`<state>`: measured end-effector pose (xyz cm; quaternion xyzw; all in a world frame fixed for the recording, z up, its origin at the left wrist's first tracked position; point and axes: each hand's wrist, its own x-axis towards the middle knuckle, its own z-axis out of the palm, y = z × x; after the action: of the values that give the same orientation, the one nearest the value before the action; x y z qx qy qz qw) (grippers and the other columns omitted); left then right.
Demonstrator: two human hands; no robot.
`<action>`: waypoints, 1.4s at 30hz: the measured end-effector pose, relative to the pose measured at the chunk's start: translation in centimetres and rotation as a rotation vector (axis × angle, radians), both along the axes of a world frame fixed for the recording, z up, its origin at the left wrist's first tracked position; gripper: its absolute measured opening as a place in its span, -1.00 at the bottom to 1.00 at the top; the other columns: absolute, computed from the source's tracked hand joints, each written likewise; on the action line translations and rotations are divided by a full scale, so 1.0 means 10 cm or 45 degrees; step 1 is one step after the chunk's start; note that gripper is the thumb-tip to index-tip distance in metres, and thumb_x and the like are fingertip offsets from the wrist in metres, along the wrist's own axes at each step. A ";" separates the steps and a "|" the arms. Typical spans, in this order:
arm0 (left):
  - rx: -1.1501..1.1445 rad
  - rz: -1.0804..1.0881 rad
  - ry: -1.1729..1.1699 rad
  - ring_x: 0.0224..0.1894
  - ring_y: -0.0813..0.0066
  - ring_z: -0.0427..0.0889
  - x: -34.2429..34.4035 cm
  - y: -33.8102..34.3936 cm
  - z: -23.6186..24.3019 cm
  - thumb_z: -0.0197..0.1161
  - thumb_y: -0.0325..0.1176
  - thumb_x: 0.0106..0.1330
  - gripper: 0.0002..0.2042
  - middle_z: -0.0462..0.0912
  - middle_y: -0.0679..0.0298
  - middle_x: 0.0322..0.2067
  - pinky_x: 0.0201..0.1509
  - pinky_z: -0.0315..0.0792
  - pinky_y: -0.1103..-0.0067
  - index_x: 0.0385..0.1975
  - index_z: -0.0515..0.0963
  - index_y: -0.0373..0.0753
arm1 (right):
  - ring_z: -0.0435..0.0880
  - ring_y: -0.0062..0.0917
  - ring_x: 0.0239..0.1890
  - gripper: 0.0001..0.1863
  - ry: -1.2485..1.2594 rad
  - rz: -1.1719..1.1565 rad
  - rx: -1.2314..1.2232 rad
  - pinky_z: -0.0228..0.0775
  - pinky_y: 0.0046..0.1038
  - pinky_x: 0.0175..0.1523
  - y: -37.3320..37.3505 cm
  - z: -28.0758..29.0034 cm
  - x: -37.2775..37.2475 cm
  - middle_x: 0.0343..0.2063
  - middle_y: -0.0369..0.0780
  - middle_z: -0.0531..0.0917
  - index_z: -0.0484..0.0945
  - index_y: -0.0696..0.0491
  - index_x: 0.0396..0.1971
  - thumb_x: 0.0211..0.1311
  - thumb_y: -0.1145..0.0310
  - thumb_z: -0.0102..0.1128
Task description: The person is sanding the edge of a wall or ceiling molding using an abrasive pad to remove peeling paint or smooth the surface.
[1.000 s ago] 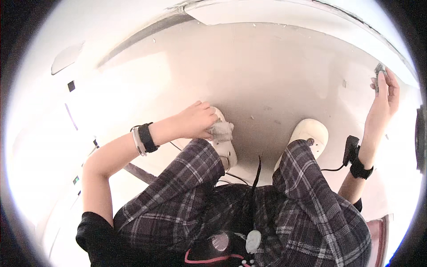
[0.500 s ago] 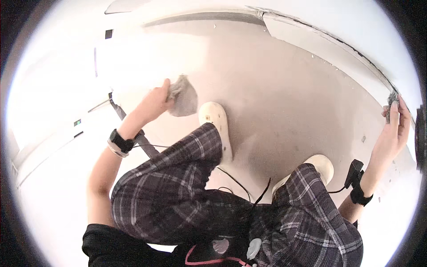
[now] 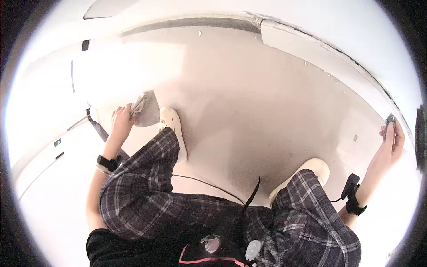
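Observation:
My left hand [image 3: 120, 126] is closed on a crumpled grey cloth [image 3: 148, 111], which hangs over the floor beside my left shoe. At the far right, my right hand [image 3: 392, 141] pinches a small dark grey scouring pad, perhaps steel wool [image 3: 390, 119]. The pad sits by the upper edge of the skirting board [image 3: 356, 84], at the foot of the pale wall; whether it presses on the board I cannot tell.
Grey-beige floor [image 3: 249, 102] spreads around my pale clogs [image 3: 171, 122], with small white crumbs along the skirting. A thin dark cable [image 3: 209, 184] runs between my legs. A dark strip [image 3: 195, 22] lies along the far wall's base. Bright glare washes out the left side.
My left foot and left hand, with the cloth, have shifted left. My right hand has come slightly nearer along the skirting, with the pad still pinched in it.

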<state>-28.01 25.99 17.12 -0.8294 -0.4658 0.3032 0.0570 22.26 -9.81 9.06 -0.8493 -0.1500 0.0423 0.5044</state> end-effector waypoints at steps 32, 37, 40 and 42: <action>-1.069 -0.621 -0.904 -0.26 0.06 0.57 0.45 1.23 -1.50 0.05 -0.52 0.08 -0.70 0.52 0.11 -0.26 -0.20 0.49 0.30 -0.13 0.37 -0.19 | 0.55 -0.60 -0.34 -0.82 0.074 0.447 -0.952 0.38 -0.59 -0.22 0.62 0.66 -1.72 -0.38 -0.23 0.60 0.53 0.18 -0.23 0.14 0.53 0.15; -1.195 -0.845 -1.020 -0.24 0.09 0.58 0.66 0.98 -1.60 0.11 -0.48 0.10 -0.69 0.52 0.11 -0.23 -0.18 0.50 0.32 -0.11 0.35 -0.20 | 0.58 -0.51 -0.31 -0.78 0.022 0.719 -0.795 0.43 -0.54 -0.23 1.31 0.81 -2.26 -0.32 -0.15 0.59 0.55 0.17 -0.24 0.05 0.59 0.22; -1.229 -0.890 -0.989 -0.21 0.11 0.58 0.60 0.96 -1.49 0.14 -0.47 0.10 -0.66 0.52 0.13 -0.21 -0.16 0.51 0.34 -0.09 0.34 -0.20 | 0.58 -0.52 -0.29 -0.76 0.159 0.906 -0.699 0.43 -0.55 -0.22 1.82 0.77 -2.60 -0.31 -0.16 0.59 0.55 0.16 -0.24 0.02 0.59 0.25; -1.252 -0.908 -1.019 -0.20 0.12 0.58 0.58 0.97 -1.48 0.14 -0.47 0.10 -0.66 0.52 0.14 -0.20 -0.16 0.51 0.34 -0.09 0.33 -0.20 | 0.58 -0.50 -0.30 -0.77 0.232 1.120 -0.552 0.43 -0.56 -0.23 1.98 0.63 -2.67 -0.29 -0.18 0.59 0.56 0.15 -0.25 0.02 0.58 0.27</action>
<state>-22.25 35.66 2.34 -0.9079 0.0377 0.1139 -0.4017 -4.47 10.03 15.36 -0.7839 -0.4370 0.3551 0.2617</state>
